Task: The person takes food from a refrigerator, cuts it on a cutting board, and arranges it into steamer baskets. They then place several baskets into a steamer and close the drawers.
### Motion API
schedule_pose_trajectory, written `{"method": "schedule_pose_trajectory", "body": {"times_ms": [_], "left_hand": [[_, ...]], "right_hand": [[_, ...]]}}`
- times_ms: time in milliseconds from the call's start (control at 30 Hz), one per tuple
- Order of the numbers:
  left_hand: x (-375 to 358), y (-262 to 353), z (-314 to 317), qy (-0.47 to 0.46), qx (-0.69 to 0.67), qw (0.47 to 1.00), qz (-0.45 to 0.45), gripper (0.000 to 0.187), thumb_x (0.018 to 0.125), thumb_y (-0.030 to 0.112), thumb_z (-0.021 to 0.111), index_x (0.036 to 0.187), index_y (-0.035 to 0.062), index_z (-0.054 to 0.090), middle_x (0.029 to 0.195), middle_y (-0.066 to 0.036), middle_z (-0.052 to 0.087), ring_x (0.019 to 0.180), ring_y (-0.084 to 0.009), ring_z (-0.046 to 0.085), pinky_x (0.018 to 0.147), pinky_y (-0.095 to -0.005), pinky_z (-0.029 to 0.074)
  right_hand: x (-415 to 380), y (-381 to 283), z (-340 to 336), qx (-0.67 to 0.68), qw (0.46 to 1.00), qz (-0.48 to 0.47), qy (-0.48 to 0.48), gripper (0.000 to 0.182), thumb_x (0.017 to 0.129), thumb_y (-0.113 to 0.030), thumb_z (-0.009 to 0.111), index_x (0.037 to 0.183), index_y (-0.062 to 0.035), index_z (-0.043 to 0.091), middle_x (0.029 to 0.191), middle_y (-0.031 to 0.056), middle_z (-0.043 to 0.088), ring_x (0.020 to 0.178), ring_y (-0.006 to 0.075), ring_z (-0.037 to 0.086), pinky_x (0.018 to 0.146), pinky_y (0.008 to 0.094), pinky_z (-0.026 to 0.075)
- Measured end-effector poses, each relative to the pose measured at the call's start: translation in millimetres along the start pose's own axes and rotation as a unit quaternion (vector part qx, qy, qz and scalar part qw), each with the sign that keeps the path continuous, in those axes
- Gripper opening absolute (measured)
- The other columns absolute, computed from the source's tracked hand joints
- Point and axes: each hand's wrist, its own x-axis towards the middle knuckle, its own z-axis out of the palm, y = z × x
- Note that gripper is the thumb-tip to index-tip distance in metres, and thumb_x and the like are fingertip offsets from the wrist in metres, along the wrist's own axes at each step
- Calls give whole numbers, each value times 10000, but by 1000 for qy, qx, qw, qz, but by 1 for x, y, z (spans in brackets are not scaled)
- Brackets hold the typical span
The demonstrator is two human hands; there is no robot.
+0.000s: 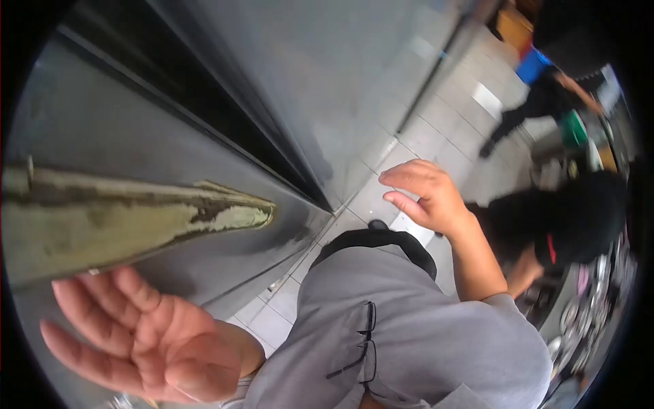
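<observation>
My left hand (153,341) is at the lower left, palm up, fingers spread and holding nothing. Its fingertips come right up to the lower edge of a long worn handle (129,228), yellowish with dark peeling patches. That handle runs along a grey metal door (102,119), which looks like the front of a large refrigerator. My right hand (429,198) hangs over the tiled floor in front of my body. Its fingers are slightly bent and the thumb stands apart, with nothing between them.
A second grey metal panel (340,75) rises beyond a dark gap. On my right, a person in black (572,211) stands close by a counter crowded with metalware (579,307). Another person (538,102) is farther back. Glasses (370,341) hang on my grey shirt.
</observation>
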Motion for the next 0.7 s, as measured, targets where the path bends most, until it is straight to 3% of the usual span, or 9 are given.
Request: {"method": "schedule_pose_trajectory", "body": {"times_ms": [133, 233, 300, 367, 433, 567, 667, 700], "left_hand": [[13, 4, 44, -41, 26, 993, -110, 738, 1076, 190, 535, 1615, -158, 171, 1587, -440, 351, 1517, -550, 361, 1262, -561, 369], [21, 8, 71, 45, 151, 975, -155, 786, 1049, 230, 578, 1606, -167, 193, 1573, -432, 381, 1507, -518, 403, 1265, -544, 364], [22, 7, 81, 46, 104, 984, -137, 878, 1022, 343, 606, 1601, -175, 195, 1576, -417, 390, 1504, -497, 417, 1285, -541, 311], [26, 32, 87, 113, 31, 966, -229, 1067, 970, 551, 625, 1599, -184, 175, 1587, -406, 385, 1531, -505, 364, 1317, -548, 198], [27, 56, 80, 61, 46, 961, -266, 1144, 934, 614, 650, 1601, -184, 171, 1599, -391, 382, 1537, -504, 357, 1319, -547, 194], [-12, 134, 72, 35, 134, 962, -235, 1147, 921, 616, 663, 1596, -177, 184, 1602, -371, 390, 1537, -493, 356, 1304, -559, 196], [-65, 221, 80, 70, 222, 964, -130, 1121, 923, 601, 664, 1590, -171, 199, 1596, -364, 397, 1527, -485, 365, 1288, -553, 210], [-80, 247, 86, 87, 260, 958, -87, 1112, 923, 595, 664, 1588, -168, 204, 1594, -362, 399, 1524, -483, 369, 1283, -551, 215]], "right_hand": [[59, 42, -16, 70, 989, -118, -54, 262, 864, -238, 874, 1043, -62, 799, 1028, 107, 787, 928, 303, 736, 813, 403, 573], [103, 77, -38, 217, 955, -190, -72, 327, 850, -284, 885, 1049, -37, 801, 1025, 111, 790, 922, 283, 744, 810, 411, 573], [129, 95, -40, 270, 929, -242, -77, 375, 849, -308, 883, 1063, -12, 799, 988, 118, 794, 862, 262, 757, 768, 385, 587], [133, 113, -39, 324, 910, -213, -145, 368, 870, -306, 868, 1083, -14, 799, 938, 109, 792, 792, 246, 760, 725, 344, 595], [132, 114, -37, 353, 902, -204, -140, 374, 877, -321, 864, 1080, -14, 794, 883, 107, 784, 749, 240, 760, 669, 325, 596], [123, 121, -25, 303, 916, -249, -90, 341, 885, -319, 857, 1037, -21, 790, 862, 116, 776, 761, 248, 763, 676, 335, 595], [115, 112, -4, 277, 928, -245, -45, 298, 890, -307, 847, 991, -32, 792, 843, 105, 767, 738, 260, 750, 667, 338, 585], [109, 106, 10, 295, 924, -227, -90, 264, 899, -302, 834, 963, -50, 790, 849, 97, 768, 738, 269, 744, 661, 350, 582]]}}
